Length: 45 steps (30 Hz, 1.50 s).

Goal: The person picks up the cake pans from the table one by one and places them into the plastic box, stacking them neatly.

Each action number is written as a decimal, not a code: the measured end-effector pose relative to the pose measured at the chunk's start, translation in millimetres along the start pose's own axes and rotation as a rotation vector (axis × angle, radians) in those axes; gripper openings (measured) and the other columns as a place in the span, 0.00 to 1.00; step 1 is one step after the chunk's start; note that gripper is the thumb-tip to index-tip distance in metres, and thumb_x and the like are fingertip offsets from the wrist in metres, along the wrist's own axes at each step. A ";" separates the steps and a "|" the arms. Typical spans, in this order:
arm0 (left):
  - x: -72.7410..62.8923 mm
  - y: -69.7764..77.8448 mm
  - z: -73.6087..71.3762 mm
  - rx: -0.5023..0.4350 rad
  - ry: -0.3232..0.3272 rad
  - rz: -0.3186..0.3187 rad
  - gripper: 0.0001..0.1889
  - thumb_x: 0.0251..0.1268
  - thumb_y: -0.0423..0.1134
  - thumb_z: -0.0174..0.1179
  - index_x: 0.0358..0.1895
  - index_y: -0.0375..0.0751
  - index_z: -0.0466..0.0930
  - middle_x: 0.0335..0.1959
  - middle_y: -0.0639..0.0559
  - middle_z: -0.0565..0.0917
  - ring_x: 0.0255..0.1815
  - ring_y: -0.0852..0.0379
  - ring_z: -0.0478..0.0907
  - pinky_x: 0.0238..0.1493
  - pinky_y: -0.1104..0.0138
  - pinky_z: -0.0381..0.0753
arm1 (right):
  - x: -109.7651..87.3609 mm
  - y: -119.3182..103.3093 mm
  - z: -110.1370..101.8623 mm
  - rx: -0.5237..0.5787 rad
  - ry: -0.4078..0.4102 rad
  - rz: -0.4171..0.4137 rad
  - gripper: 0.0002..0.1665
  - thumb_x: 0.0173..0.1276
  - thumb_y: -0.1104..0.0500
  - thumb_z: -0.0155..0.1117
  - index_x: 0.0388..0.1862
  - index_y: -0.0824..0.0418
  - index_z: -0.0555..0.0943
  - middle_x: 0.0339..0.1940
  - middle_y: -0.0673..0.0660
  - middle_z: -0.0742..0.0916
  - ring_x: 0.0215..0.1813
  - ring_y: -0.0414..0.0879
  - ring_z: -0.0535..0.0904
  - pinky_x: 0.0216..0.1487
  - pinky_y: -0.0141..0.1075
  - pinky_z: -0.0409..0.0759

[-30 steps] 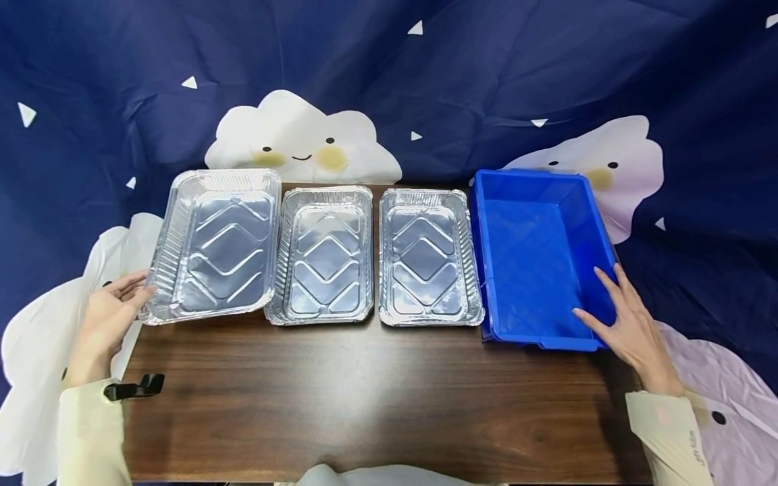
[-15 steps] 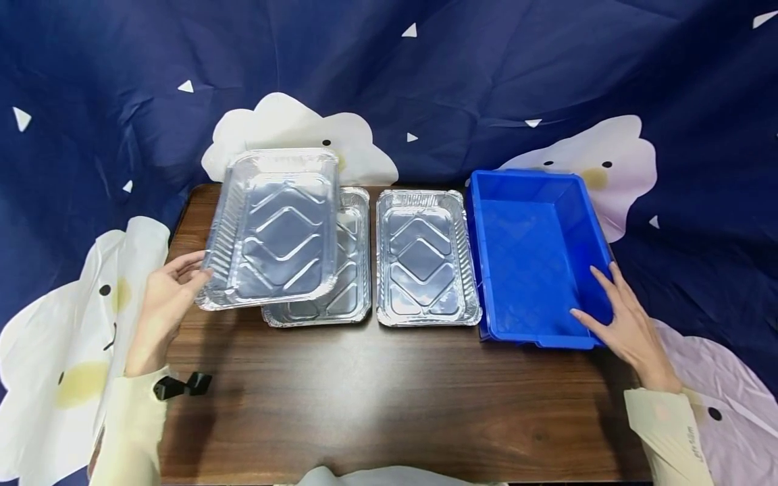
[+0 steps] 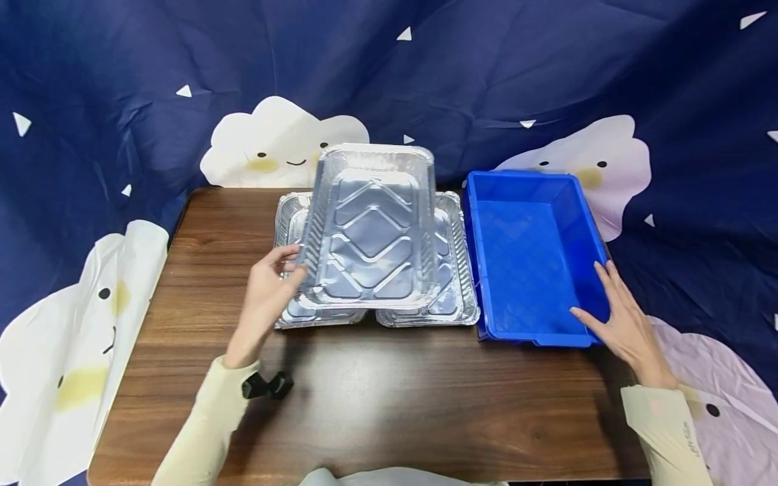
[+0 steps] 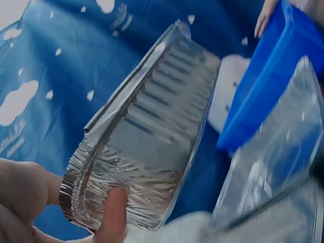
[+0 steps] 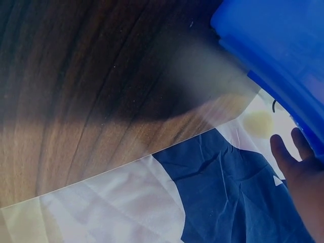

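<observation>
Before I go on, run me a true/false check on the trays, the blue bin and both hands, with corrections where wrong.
1. The left hand grips a foil tray by its side. True.
2. The blue bin stands to the right of the foil trays in the head view. True.
3. The gripped tray is inside the blue bin. False: it is held up to the bin's left, overlapping two other trays in the head view.
4. The right hand holds a foil tray. False: it holds no tray; its fingers are at the bin's right side.
5. The table has a brown wood-grain top. True.
</observation>
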<state>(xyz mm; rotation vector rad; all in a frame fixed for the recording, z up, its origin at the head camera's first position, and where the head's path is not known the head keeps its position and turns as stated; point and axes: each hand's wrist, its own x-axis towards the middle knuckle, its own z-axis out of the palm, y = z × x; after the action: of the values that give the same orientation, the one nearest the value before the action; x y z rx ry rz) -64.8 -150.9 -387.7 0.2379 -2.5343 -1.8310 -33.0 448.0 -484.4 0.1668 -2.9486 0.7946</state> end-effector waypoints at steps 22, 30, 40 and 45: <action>0.7 47.4 190.0 -0.102 -0.258 -0.006 0.22 0.59 0.25 0.63 0.59 0.28 0.79 0.49 0.40 0.86 0.44 0.51 0.84 0.42 0.69 0.86 | 2.5 3.7 3.8 0.093 0.136 -0.214 0.36 0.89 0.45 0.43 0.87 0.60 0.57 0.85 0.71 0.59 0.87 0.51 0.50 0.81 0.27 0.45; -1.4 55.2 235.9 -0.009 -0.207 0.052 0.21 0.57 0.28 0.65 0.57 0.31 0.81 0.44 0.45 0.87 0.36 0.59 0.81 0.41 0.71 0.80 | 1.5 4.5 6.5 0.103 0.166 -0.239 0.36 0.90 0.46 0.39 0.86 0.64 0.58 0.84 0.73 0.61 0.86 0.47 0.51 0.80 0.26 0.45; -3.3 61.3 256.4 0.076 -0.169 0.093 0.18 0.57 0.28 0.65 0.53 0.31 0.81 0.45 0.44 0.84 0.39 0.55 0.80 0.47 0.68 0.79 | -4.0 2.0 3.7 0.404 0.143 -0.117 0.38 0.89 0.40 0.28 0.87 0.58 0.56 0.87 0.49 0.62 0.84 0.38 0.51 0.84 0.39 0.38; -5.5 62.8 265.7 0.087 -0.163 0.105 0.17 0.56 0.28 0.66 0.51 0.33 0.81 0.41 0.47 0.83 0.38 0.56 0.79 0.45 0.70 0.78 | -5.7 0.3 0.9 0.440 0.140 -0.074 0.40 0.88 0.37 0.28 0.88 0.55 0.56 0.86 0.42 0.62 0.83 0.36 0.52 0.82 0.35 0.40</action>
<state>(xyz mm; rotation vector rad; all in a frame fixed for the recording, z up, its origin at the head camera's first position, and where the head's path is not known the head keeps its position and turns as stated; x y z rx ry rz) -91.7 119.7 -412.4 -0.0466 -2.6789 -1.7728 -27.4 448.3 -486.0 0.2343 -2.5812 1.3700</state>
